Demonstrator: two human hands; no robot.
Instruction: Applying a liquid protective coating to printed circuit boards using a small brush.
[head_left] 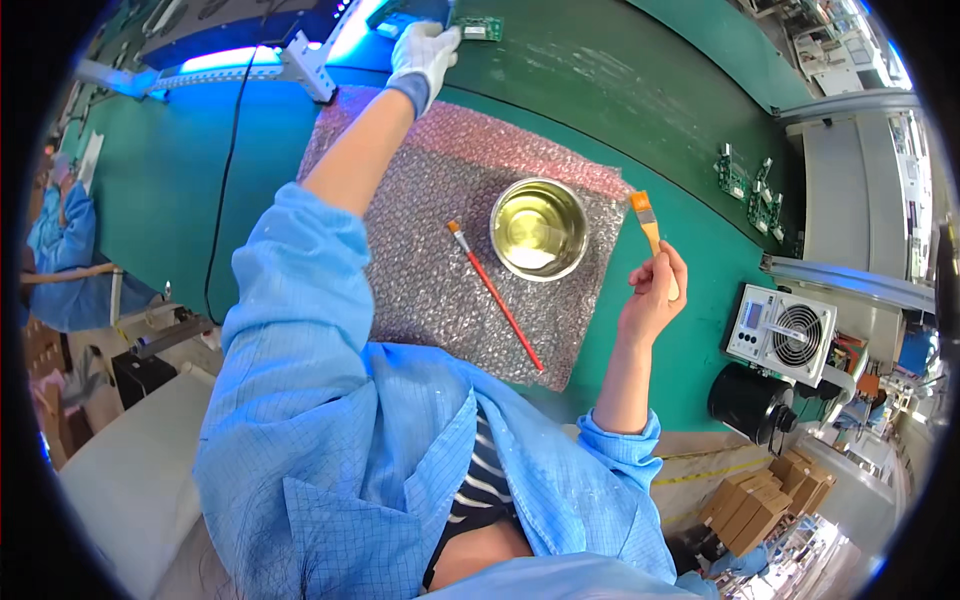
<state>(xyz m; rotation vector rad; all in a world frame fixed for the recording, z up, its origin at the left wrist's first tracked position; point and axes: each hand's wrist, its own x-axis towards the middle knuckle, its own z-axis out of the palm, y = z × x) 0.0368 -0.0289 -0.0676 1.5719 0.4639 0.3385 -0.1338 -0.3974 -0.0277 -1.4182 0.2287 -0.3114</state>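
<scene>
A: Biggest first?
B: Green table (640, 100), filling the view from nine o'clock round to three. On it, at the centre, a sheet of bubble wrap (440, 190).

A: And on the wrap?
B: A round metal bowl (539, 228) of clear yellowish liquid, just right of centre. Beside it at its seven o'clock, apart from it, a thin red-handled brush (497, 297) lying slanted, bristles toward eleven.

A: Hands?
B: Left hand (424, 52), in a white glove, stretched far out to twelve o'clock, resting on a small green circuit board (478, 28) at the edge of a blue-lit fixture (240, 55); hard to tell whether gripped or only touched. Right hand (655, 295), bare, at three o'clock of the bowl, closed round the wooden handle of a flat brush (648, 225), orange bristles pointing up toward twelve, clear of the bowl.

A: Anything further out?
B: More green boards (748, 195) at two o'clock; a small grey fan unit (782, 335) at four
</scene>
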